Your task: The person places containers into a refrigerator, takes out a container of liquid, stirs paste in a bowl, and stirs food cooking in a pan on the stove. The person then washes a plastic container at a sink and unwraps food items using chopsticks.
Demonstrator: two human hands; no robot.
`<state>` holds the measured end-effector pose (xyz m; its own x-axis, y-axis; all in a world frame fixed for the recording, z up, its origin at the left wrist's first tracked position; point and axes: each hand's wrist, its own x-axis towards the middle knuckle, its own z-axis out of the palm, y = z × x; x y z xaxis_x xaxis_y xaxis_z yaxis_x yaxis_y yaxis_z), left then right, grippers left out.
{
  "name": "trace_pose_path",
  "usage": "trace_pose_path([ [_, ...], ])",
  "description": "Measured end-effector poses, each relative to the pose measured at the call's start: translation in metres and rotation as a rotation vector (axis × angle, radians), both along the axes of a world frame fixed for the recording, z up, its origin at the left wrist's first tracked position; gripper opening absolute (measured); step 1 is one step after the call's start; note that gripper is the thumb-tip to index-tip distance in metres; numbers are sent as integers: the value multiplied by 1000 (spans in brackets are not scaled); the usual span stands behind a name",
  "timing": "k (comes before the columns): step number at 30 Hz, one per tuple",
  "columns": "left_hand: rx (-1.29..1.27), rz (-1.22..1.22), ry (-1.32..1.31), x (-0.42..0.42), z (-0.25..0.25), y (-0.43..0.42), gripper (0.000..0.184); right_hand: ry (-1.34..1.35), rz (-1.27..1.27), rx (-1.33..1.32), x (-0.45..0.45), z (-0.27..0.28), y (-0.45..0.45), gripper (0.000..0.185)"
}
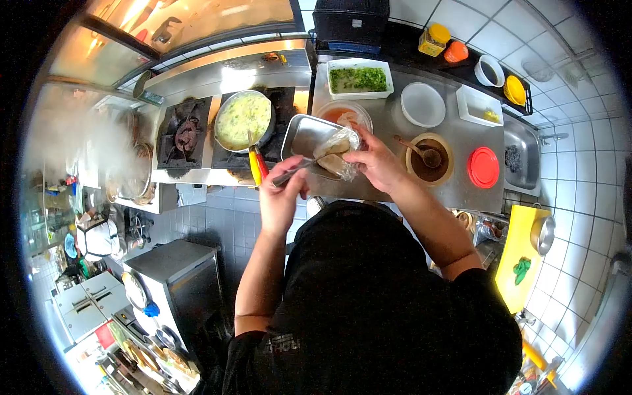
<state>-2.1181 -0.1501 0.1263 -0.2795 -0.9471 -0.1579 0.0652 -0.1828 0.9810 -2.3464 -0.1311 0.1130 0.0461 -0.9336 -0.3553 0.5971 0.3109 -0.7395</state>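
My left hand [284,194] is closed round a slim metal utensil [289,173]. Its far end reaches the pale food in a clear plastic bag, so I cannot tell its kind. My right hand [376,161] grips the crumpled plastic bag [347,140], and pale, whitish-brown pieces of food [334,162] show at its opening. Beneath both hands sits a rectangular metal tray [297,131], partly covered by the bag. Just behind it stands a clear bowl [365,112] with reddish contents.
A pan [243,120] of yellow-green food sits on the stove at left, its red-and-yellow handle [257,164] jutting toward me. Chopped greens fill a white container [361,92]. To the right are a brown pot with a ladle [431,158], a red lid [482,167] and a sink [525,148].
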Motion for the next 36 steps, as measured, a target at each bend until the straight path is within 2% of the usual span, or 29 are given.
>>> trace_pose_path([
  [5,-185,-98,-233,-12,19,5,15,113,-87,-75,8,-5,-4,72],
  [8,-768,-216,-550,-2,36,1,17,167,-139,-111,6,-11,-5,69],
  [12,-855,-268,-760,6,58,7,19,249,-154,-96,2,-21,-5,66],
  [16,-867,-268,-725,2,59,9,21,247,-164,-93,8,-14,-4,63],
  [20,-815,-252,-544,-3,59,9,19,257,-173,-125,10,-14,-4,61],
  [22,-759,-248,-506,-1,49,7,19,302,-110,-96,5,-13,-4,68],
  [23,-774,-250,-506,0,45,6,19,324,-77,-83,4,-11,-5,72],
  [26,-818,-250,-516,2,35,1,20,367,-131,-108,6,-9,-4,61],
  [29,-833,-247,-539,3,30,0,20,412,-136,-103,7,-8,-3,62],
  [32,-765,-256,-524,5,29,1,21,442,-59,-121,3,-15,-5,75],
  [34,-681,-257,-477,6,29,3,24,438,-51,-129,3,-15,-5,76],
  [36,-722,-286,-454,8,26,1,24,435,-53,-133,4,-13,-5,76],
])
